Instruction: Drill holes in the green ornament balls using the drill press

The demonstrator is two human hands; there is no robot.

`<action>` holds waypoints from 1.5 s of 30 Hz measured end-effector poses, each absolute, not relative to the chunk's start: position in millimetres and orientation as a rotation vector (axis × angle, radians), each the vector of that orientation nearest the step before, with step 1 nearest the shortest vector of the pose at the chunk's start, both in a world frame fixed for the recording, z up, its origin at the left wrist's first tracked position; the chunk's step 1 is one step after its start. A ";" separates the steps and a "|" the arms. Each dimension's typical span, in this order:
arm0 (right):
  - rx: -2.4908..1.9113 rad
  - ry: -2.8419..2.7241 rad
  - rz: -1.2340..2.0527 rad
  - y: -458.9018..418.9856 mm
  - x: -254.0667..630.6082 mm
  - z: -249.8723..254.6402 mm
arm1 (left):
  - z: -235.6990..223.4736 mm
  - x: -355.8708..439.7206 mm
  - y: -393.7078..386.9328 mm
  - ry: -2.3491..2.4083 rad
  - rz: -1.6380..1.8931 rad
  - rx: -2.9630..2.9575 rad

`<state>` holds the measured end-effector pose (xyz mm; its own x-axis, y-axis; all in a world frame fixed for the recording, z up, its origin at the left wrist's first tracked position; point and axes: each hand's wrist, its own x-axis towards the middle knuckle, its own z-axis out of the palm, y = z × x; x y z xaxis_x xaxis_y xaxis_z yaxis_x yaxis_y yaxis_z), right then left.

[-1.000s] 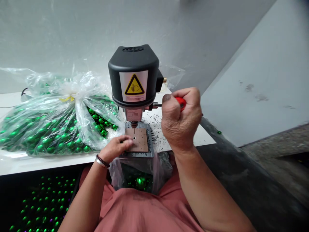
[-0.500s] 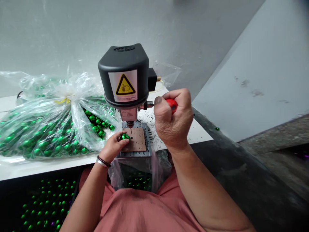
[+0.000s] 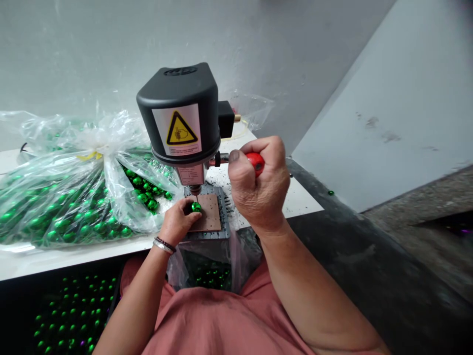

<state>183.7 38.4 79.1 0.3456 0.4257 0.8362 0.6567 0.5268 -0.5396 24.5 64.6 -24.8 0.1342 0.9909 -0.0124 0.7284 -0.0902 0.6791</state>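
Note:
Between thumb and fingers, my left hand (image 3: 177, 220) grips a shiny green ball (image 3: 196, 207) over a brown board (image 3: 211, 217) on the base of a drill press (image 3: 179, 116). The thin drill bit (image 3: 197, 198) points straight down at the ball; whether it touches, I cannot tell. My right hand (image 3: 258, 180) is wrapped round the red knob (image 3: 255, 163) of the press's side lever, to the right of the black motor housing. A warning label (image 3: 178, 130) faces me on that housing.
A large clear plastic bag (image 3: 74, 197) of green balls lies on the white table (image 3: 303, 197) at left. Dark shavings are scattered around the press base. Below the table edge are more green balls (image 3: 212, 278) in a plastic bag. One ball (image 3: 330, 193) rests on the floor.
My left hand has moved the green ball slightly right, from beside the hole in the board to under the drill bit. My right hand still grips the knob. The view has shifted a little.

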 end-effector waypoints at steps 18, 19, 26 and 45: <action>-1.089 -1.365 -0.159 40.9 190.8 90.5 | -23.2 30.6 79.1 1.565 0.487 2.032; -1.079 -1.365 -0.183 39.5 190.4 86.9 | -23.1 30.4 78.9 1.560 0.490 2.025; -1.059 -1.380 -0.348 27.7 187.7 53.1 | -26.3 28.7 76.8 1.479 0.529 2.073; -0.919 -1.323 -0.104 26.6 179.1 7.8 | -34.2 28.4 74.1 1.544 0.592 2.024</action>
